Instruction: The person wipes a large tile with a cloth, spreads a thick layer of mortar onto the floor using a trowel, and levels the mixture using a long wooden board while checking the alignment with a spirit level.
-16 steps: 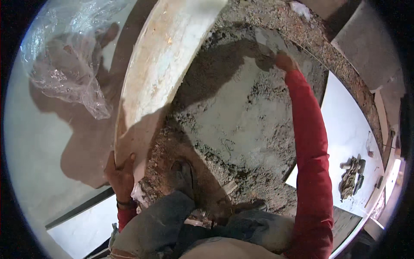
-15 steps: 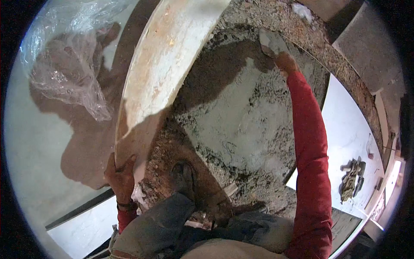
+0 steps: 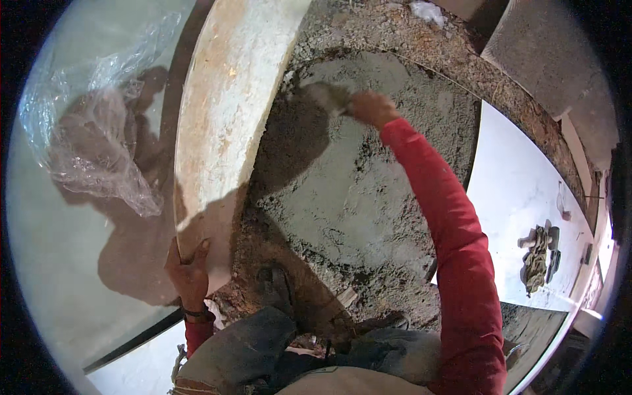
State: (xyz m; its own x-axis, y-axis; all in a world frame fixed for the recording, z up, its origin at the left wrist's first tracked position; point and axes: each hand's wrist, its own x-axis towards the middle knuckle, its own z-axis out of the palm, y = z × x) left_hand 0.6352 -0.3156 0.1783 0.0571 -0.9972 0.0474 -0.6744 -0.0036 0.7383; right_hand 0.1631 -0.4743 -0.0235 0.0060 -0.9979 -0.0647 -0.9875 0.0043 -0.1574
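Observation:
My right hand (image 3: 373, 109) is closed around a trowel (image 3: 328, 99), its blade blurred by motion. The blade is over the far left part of a bed of grey mortar (image 3: 355, 191), close to a long pale board (image 3: 227, 99). That board runs from near my left knee to the far edge, its face stained brown and white. At its near end my left hand (image 3: 189, 271) grips the edge, the thumb on the face and the other fingers partly hidden at the left side.
Clear plastic sheeting (image 3: 105, 145) lies crumpled on the pale floor (image 3: 59, 263) to the left. A white slab (image 3: 520, 191) at the right carries a dirty bundle (image 3: 538, 260). Rubble (image 3: 368, 29) borders the mortar at the far side. My shoe (image 3: 275, 286) stands on brown soil.
My right hand has swept the trowel left across the far mortar toward the board, leaving a smoother grey patch at the far side. My left hand keeps its grip; the view has shifted slightly.

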